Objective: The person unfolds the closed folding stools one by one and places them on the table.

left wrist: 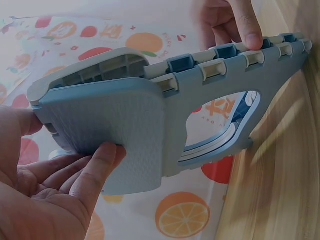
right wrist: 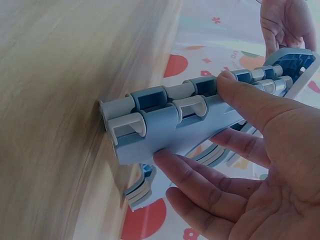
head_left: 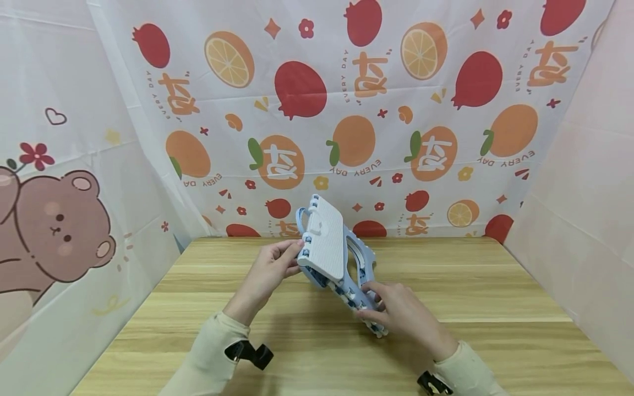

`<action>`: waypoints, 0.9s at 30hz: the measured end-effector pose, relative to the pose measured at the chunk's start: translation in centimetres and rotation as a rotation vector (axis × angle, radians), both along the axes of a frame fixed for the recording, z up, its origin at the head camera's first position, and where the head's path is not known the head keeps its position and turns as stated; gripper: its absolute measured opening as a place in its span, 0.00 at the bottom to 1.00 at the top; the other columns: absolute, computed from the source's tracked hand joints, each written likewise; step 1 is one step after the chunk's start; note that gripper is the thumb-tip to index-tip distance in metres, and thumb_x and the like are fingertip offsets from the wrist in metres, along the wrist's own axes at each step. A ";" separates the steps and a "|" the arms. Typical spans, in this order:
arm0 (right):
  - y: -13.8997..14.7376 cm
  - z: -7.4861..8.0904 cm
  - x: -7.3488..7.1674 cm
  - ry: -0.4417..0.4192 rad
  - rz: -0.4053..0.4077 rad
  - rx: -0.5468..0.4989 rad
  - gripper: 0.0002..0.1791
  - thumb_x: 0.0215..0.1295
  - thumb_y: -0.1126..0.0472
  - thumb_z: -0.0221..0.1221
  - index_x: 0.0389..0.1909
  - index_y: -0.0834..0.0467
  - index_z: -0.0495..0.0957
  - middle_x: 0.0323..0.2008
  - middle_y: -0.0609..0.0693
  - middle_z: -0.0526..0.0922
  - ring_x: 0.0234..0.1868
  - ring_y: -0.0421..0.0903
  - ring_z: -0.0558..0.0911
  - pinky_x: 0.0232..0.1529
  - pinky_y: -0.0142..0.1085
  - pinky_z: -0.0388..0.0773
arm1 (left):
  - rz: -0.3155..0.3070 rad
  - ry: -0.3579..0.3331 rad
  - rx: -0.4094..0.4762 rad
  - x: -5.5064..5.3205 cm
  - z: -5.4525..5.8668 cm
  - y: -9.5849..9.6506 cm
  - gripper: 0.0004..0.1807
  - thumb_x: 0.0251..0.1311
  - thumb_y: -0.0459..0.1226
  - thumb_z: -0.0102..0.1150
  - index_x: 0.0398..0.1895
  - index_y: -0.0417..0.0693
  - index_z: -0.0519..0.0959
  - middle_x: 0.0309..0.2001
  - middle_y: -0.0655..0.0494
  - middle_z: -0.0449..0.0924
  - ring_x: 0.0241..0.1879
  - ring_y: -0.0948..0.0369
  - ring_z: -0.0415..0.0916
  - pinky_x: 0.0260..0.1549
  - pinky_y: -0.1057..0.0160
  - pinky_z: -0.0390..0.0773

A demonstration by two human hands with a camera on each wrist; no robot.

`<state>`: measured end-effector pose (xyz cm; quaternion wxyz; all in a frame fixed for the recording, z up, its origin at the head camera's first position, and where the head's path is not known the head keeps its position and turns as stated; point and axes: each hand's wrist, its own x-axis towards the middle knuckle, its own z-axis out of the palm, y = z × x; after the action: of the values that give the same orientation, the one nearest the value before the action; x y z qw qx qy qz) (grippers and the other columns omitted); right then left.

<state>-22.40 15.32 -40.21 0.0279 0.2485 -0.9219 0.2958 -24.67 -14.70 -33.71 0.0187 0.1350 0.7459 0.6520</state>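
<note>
A blue-and-white plastic folding stool is tilted over the table, partly folded, its lower leg ends right at the wood. My left hand grips the upper end; in the left wrist view its thumb is at the panel's corner and its fingers lie against the textured blue panel. Lower down, my right hand holds the leg part. The right wrist view shows the right thumb on the row of hinge knuckles, with fingertips against the blue leg panel. A thin blue handle loop sticks out beside the white panel.
The wooden table lies beneath the hands. Behind it hangs a fruit-print cloth, with a bear-print cloth on the left and a pale cloth on the right. Dark wrist straps sit over the sleeves.
</note>
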 end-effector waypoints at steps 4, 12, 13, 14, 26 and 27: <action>-0.3 -0.1 0.0 -0.030 0.008 -0.014 0.27 0.68 0.45 0.73 0.60 0.56 0.84 0.41 0.53 0.92 0.37 0.44 0.91 0.32 0.30 0.85 | -0.014 0.004 0.026 0.3 -0.1 0.2 0.27 0.85 0.47 0.49 0.72 0.34 0.75 0.65 0.39 0.83 0.55 0.64 0.87 0.56 0.66 0.86; -1.0 -0.5 0.1 -0.051 0.005 -0.029 0.26 0.70 0.44 0.71 0.61 0.55 0.83 0.44 0.53 0.92 0.39 0.44 0.91 0.35 0.36 0.90 | -0.036 0.048 0.035 0.9 -0.5 1.0 0.28 0.87 0.48 0.43 0.75 0.36 0.72 0.72 0.38 0.77 0.69 0.50 0.80 0.63 0.61 0.83; -1.0 -0.5 0.1 -0.046 0.001 -0.029 0.27 0.70 0.44 0.71 0.62 0.55 0.83 0.44 0.53 0.92 0.39 0.44 0.90 0.35 0.36 0.90 | -0.041 0.054 0.036 0.9 -0.6 1.1 0.29 0.87 0.48 0.42 0.76 0.37 0.72 0.73 0.38 0.75 0.71 0.48 0.78 0.64 0.61 0.82; -1.0 -0.5 0.1 -0.041 -0.002 -0.030 0.27 0.70 0.44 0.71 0.62 0.55 0.83 0.44 0.53 0.92 0.39 0.44 0.90 0.36 0.36 0.90 | -0.048 0.061 0.040 1.0 -0.7 1.3 0.29 0.88 0.48 0.41 0.77 0.37 0.70 0.75 0.39 0.74 0.73 0.47 0.76 0.65 0.60 0.81; -1.4 -0.9 -0.1 -0.049 -0.026 -0.094 0.29 0.73 0.42 0.68 0.65 0.57 0.81 0.48 0.52 0.92 0.44 0.43 0.91 0.42 0.39 0.90 | -0.090 0.185 0.016 1.8 -0.4 2.8 0.29 0.87 0.46 0.43 0.82 0.41 0.64 0.80 0.43 0.67 0.78 0.48 0.69 0.67 0.54 0.79; -1.4 -0.9 -0.2 -0.049 -0.027 -0.094 0.29 0.73 0.42 0.68 0.65 0.57 0.81 0.48 0.52 0.92 0.44 0.43 0.91 0.42 0.40 0.90 | -0.088 0.192 0.007 1.8 -0.4 2.9 0.30 0.87 0.47 0.44 0.82 0.41 0.64 0.80 0.43 0.68 0.78 0.48 0.69 0.66 0.54 0.79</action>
<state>-22.56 13.88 -41.14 0.0209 0.2270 -0.9107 0.3445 -22.85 -11.83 -34.07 -0.0247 0.2293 0.7353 0.6373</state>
